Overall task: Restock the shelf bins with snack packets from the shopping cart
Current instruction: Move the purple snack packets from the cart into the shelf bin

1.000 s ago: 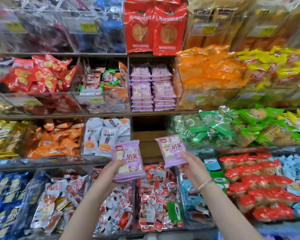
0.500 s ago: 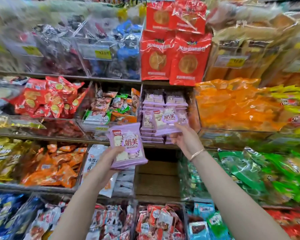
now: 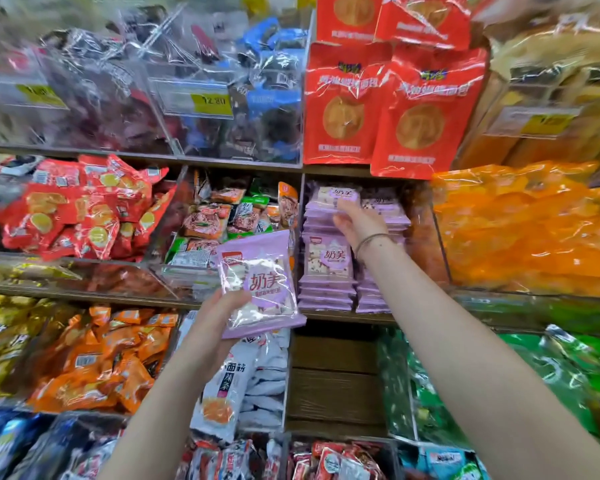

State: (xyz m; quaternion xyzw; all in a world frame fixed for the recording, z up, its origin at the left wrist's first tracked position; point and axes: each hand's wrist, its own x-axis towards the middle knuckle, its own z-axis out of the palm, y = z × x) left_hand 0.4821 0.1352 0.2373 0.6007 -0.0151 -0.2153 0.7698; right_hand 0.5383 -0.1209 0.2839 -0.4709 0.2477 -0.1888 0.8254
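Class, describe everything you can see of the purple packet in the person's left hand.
The purple packet is a flat, glossy plastic pouch, lilac, with a clear window showing pale chunks, a small red logo top left and large pink characters. It looks sealed, stands nearly upright, face toward the camera. The left hand grips its lower left edge. It is held before the shelf, just left of the stacked matching packets.
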